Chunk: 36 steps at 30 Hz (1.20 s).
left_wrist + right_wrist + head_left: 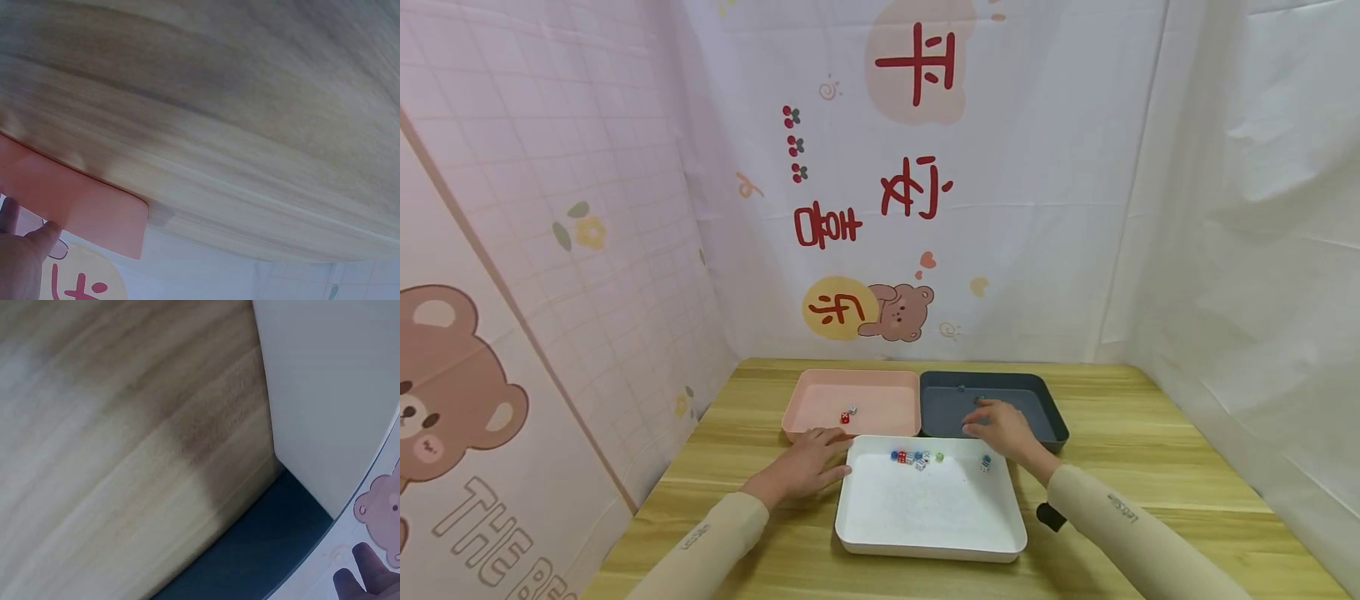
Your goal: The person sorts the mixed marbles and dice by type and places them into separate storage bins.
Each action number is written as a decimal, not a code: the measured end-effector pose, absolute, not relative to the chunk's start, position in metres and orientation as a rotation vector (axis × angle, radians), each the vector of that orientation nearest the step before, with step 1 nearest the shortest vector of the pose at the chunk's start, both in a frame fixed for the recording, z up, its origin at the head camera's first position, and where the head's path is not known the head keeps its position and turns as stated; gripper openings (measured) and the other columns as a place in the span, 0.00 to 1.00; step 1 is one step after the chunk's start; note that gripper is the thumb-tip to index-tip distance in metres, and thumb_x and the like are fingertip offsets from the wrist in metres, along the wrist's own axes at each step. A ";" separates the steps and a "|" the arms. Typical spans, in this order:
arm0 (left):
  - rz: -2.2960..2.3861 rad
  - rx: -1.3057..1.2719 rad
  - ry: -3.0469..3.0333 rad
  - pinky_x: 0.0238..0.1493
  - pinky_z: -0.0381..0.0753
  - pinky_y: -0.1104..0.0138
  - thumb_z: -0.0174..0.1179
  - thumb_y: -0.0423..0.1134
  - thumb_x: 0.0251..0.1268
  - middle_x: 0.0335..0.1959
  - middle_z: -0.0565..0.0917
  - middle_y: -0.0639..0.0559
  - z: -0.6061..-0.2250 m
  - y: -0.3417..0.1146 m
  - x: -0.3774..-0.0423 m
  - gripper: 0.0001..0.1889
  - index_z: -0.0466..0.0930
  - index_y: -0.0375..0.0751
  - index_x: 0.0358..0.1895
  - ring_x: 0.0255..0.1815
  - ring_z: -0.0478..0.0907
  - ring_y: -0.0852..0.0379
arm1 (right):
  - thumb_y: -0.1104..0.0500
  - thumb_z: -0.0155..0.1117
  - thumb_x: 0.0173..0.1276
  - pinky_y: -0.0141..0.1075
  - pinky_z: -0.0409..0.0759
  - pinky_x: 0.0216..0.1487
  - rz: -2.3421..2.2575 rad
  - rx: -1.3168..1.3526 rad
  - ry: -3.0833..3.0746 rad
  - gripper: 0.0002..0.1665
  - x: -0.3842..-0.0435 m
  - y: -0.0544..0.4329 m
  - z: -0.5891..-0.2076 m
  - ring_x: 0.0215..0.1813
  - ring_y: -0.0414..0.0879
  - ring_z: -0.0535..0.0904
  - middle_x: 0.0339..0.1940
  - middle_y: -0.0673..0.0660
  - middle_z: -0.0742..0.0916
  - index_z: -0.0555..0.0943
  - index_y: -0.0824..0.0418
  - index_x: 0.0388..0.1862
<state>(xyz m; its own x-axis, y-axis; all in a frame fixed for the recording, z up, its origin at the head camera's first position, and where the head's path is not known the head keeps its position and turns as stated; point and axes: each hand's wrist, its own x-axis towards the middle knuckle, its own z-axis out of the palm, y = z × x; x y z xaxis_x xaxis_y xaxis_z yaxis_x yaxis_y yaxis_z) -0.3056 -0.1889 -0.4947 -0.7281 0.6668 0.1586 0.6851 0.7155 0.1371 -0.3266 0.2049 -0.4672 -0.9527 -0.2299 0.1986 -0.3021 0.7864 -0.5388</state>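
My left hand (801, 467) lies with spread fingers at the front edge of the pink tray (880, 379) and the left rim of the white tray (932, 552). Above the dark grey tray (1052, 408) is my right hand (1003, 429), fingers slightly bent; nothing shows between them. Near its fingertips a small dark die (980, 399) sits in that tray, with another die (961, 389) farther back. The white tray holds a red die (902, 457), a green die (939, 457), a blue die (987, 460) and several others. In the pink tray are a red die (845, 417) and a white die (852, 409).
The trays stand on a wooden table (1150, 467). A black object (1050, 517) lies right of the white tray, partly under the right forearm. Printed cloth (1037, 208) hangs behind the table and along both sides.
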 end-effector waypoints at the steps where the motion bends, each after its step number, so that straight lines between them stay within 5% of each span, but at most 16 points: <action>1: -0.285 -1.114 -2.816 0.71 0.57 0.44 0.49 0.57 0.76 0.70 0.68 0.38 -0.495 -0.189 -0.306 0.30 0.71 0.39 0.71 0.70 0.64 0.39 | 0.55 0.68 0.68 0.67 0.63 0.64 0.913 0.413 -2.853 0.10 -0.328 0.206 -0.467 0.68 0.71 0.67 0.67 0.69 0.76 0.90 0.56 0.45; 9: -0.288 -1.125 -2.787 0.70 0.59 0.44 0.49 0.57 0.76 0.70 0.69 0.38 -0.497 -0.189 -0.308 0.31 0.71 0.38 0.70 0.69 0.65 0.39 | 0.54 0.66 0.70 0.63 0.68 0.63 0.947 0.349 -2.848 0.13 -0.342 0.218 -0.470 0.68 0.70 0.67 0.66 0.72 0.75 0.88 0.59 0.48; 15: -0.287 -1.111 -2.806 0.71 0.58 0.45 0.49 0.56 0.76 0.70 0.69 0.38 -0.495 -0.188 -0.308 0.30 0.71 0.39 0.70 0.69 0.65 0.40 | 0.52 0.66 0.70 0.59 0.74 0.56 0.936 0.230 -2.850 0.16 -0.356 0.227 -0.476 0.58 0.64 0.78 0.60 0.66 0.82 0.88 0.58 0.50; 19: -0.287 -1.113 -2.800 0.71 0.57 0.45 0.49 0.56 0.76 0.70 0.69 0.38 -0.494 -0.187 -0.308 0.30 0.71 0.39 0.70 0.69 0.65 0.40 | 0.50 0.65 0.71 0.67 0.66 0.60 0.900 0.129 -2.873 0.16 -0.362 0.232 -0.478 0.54 0.62 0.80 0.57 0.63 0.84 0.87 0.55 0.51; 26: -0.252 -1.088 -2.821 0.72 0.57 0.46 0.49 0.58 0.76 0.70 0.69 0.41 -0.492 -0.186 -0.308 0.31 0.71 0.40 0.71 0.70 0.65 0.42 | 0.49 0.63 0.72 0.75 0.43 0.65 0.946 0.021 -2.892 0.18 -0.365 0.237 -0.476 0.65 0.70 0.69 0.61 0.65 0.82 0.86 0.56 0.55; 36: -0.262 -1.095 -2.820 0.72 0.58 0.45 0.48 0.58 0.76 0.70 0.69 0.40 -0.491 -0.186 -0.306 0.31 0.71 0.40 0.71 0.69 0.65 0.41 | 0.48 0.61 0.74 0.77 0.45 0.63 0.909 -0.022 -2.924 0.20 -0.369 0.244 -0.475 0.66 0.74 0.66 0.64 0.70 0.78 0.84 0.56 0.57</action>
<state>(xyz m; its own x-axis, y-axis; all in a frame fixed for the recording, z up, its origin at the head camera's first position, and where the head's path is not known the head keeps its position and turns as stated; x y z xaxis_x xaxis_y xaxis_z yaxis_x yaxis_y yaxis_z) -0.3058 -0.1856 -0.4912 -0.7351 0.6591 0.1591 0.6771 0.7257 0.1219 -0.3694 0.2436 -0.4748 -0.9968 0.0371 0.0710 -0.0097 0.8238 -0.5667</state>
